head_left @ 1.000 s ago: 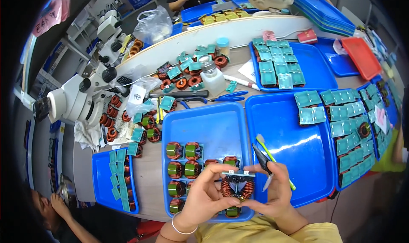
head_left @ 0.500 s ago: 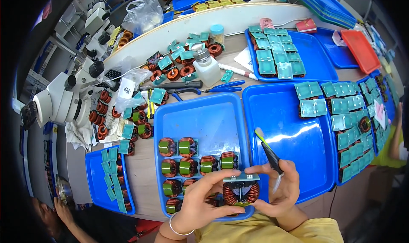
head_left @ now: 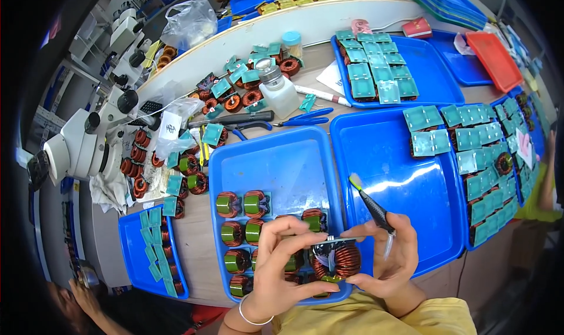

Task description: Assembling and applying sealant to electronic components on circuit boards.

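Note:
In front of my chest, a toroidal coil [head_left: 346, 260] with copper-coloured windings is gripped between both hands, its small green board on top seen nearly edge-on. My left hand [head_left: 271, 276] is closed on its left side, thumb below and fingers above. The fingers and thumb of my right hand [head_left: 400, 270] touch its right side. That hand also holds a small brush [head_left: 373, 209] with a dark handle and yellow-green tip, pointing up and left. Underneath lies a blue tray [head_left: 264, 159] with rows of similar coils [head_left: 255, 204] wrapped in green tape, some hidden by my left hand.
To the right stands a blue tray [head_left: 376, 159] with a few board-topped coils, beside fuller trays [head_left: 487, 141]. Behind are pliers [head_left: 302, 119], a metal-capped bottle [head_left: 277, 91] and loose coils. Microscopes [head_left: 82, 141] and a small tray [head_left: 154, 253] are at left; another person's hand [head_left: 88, 300] is beyond.
The coil has turned between my hands, so its windings now face more to the right and the board is tilted. My left fingers have shifted. The brush stays in my right hand.

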### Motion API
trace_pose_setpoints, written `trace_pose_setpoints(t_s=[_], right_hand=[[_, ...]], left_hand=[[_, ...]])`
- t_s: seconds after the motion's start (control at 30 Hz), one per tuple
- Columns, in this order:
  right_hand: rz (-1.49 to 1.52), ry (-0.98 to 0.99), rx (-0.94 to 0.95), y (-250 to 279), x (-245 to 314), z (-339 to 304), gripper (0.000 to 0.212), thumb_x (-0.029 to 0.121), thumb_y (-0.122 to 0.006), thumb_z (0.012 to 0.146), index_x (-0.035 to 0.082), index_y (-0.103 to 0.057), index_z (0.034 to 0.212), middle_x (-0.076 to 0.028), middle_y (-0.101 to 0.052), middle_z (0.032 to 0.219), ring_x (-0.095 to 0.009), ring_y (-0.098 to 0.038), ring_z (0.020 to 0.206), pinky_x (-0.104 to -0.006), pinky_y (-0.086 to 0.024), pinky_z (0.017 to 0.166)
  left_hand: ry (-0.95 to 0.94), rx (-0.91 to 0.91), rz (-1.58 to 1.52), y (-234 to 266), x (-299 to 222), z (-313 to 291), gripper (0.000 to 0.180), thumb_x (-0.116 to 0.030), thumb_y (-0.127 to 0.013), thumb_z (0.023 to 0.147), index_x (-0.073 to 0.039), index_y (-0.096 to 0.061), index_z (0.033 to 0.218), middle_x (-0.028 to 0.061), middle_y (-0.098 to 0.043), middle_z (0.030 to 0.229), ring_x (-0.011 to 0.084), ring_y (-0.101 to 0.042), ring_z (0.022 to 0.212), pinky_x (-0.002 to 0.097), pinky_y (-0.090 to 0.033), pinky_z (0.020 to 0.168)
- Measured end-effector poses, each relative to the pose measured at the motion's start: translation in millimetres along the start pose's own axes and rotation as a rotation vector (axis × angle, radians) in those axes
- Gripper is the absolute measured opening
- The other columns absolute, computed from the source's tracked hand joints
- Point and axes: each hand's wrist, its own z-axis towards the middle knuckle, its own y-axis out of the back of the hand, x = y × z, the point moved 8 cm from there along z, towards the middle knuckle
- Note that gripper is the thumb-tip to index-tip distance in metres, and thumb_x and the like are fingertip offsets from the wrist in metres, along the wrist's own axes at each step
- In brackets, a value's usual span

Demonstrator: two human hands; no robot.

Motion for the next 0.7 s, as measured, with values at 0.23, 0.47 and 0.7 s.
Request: trace_pose_setpoints(t_s=[0.23,0.47,0.7], right_hand=[[-0.137,0.080,0.055,-1,6,3,0.096,0.005,-0.083,0.056,0.003,-0.025,0.133,-0.015,-0.040,0.118,-0.035,-0.059,0.093,-0.0409,-0.050,0.078],[-0.171,0.125,0.083,-5,14,3,0.096,0.005,-0.083,0.056,0.006,-0.026,0.133,-0.014,-0.041,0.112,-0.034,-0.059,0.091,-0.0423,-0.051,0.078],[-0.100,0.216,0.018,-2,17,3,0.080,0.002,-0.080,0.061,-0.002,-0.034,0.126,-0.021,-0.048,0.113,-0.031,-0.059,0.095,-0.0350,-0.048,0.075]], left_hand=[[-0.018,0.075,-0.055,-6,-4,-3,0.077,-0.019,-0.087,0.050,0.007,-0.052,0.113,0.0148,-0.050,0.108,0.0253,-0.053,0.098,0.0365,-0.045,0.086],[-0.079,0.064,-0.094,-6,-8,-3,0.071,-0.017,-0.086,0.052,0.004,-0.053,0.111,0.0170,-0.051,0.108,0.0289,-0.055,0.099,0.0385,-0.045,0.086],[-0.111,0.060,-0.086,-7,-12,-2,0.072,-0.018,-0.086,0.052,0.003,-0.052,0.112,0.0173,-0.051,0.106,0.0287,-0.055,0.098,0.0385,-0.046,0.086]])
